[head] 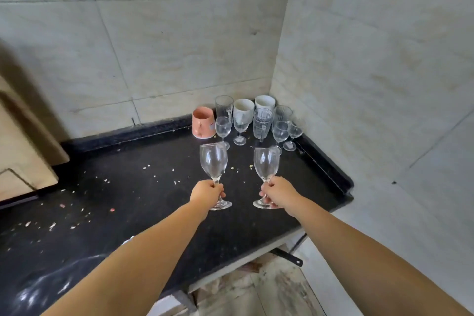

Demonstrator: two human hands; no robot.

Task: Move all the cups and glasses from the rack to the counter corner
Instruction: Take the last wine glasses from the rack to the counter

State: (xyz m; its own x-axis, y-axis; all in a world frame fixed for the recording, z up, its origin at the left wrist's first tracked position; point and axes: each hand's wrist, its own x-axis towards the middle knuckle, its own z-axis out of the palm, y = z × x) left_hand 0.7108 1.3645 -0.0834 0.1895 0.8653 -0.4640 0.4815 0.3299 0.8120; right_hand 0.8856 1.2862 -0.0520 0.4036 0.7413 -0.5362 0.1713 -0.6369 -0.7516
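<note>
Two clear stemmed wine glasses up front, both upright and empty: the left wine glass [214, 161] gripped by its stem, the right wine glass [266, 165] likewise, their feet apparently just over the black counter [133, 187]. Back in the corner, the cluster stands: a pink cup [203, 122] upside down at the left, two white mugs [243, 108] against the wall, a tall tumbler [223, 106], a ribbed glass mug [262, 123], and four small stemmed glasses [223, 128] among them.

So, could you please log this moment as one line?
left hand: wine glass | right hand: second wine glass | counter corner: crowded
</note>
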